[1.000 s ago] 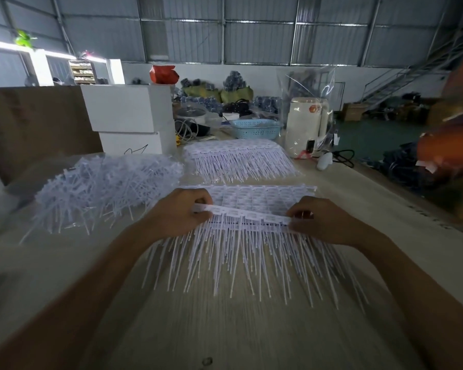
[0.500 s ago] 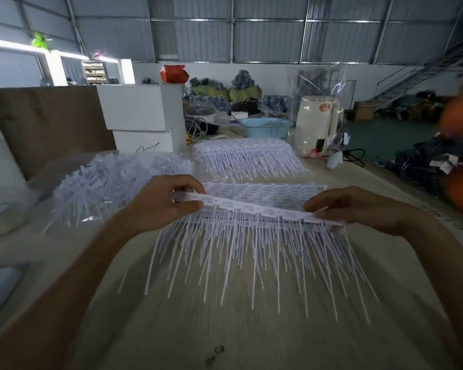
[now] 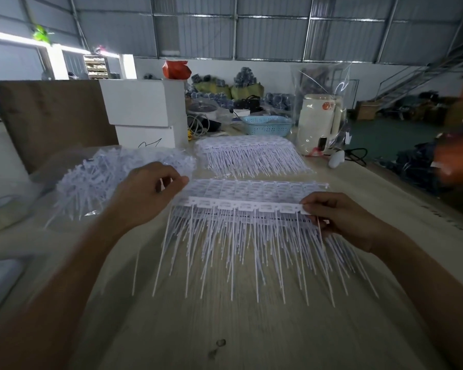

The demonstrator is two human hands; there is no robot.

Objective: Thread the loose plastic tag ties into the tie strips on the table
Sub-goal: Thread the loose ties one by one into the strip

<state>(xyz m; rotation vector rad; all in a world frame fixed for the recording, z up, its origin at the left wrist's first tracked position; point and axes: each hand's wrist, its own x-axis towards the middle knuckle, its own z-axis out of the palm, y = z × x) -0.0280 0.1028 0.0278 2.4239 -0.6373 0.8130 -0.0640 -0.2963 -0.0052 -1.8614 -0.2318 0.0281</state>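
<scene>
Holding tie strip (image 3: 241, 206); lettering unreadable

Single head-worn wide-angle view, facing forward-down, close over table (image 3: 251, 329); warehouse beyond

Table (image 3: 251, 329) bearing tie strips (image 3: 254, 189)

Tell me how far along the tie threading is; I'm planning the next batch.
Done: a stack of filled strips at the back and another under the hands. In hand: the right hand pinches one filled strip; the left hand is off it. Left: a big heap of loose ties.
</scene>
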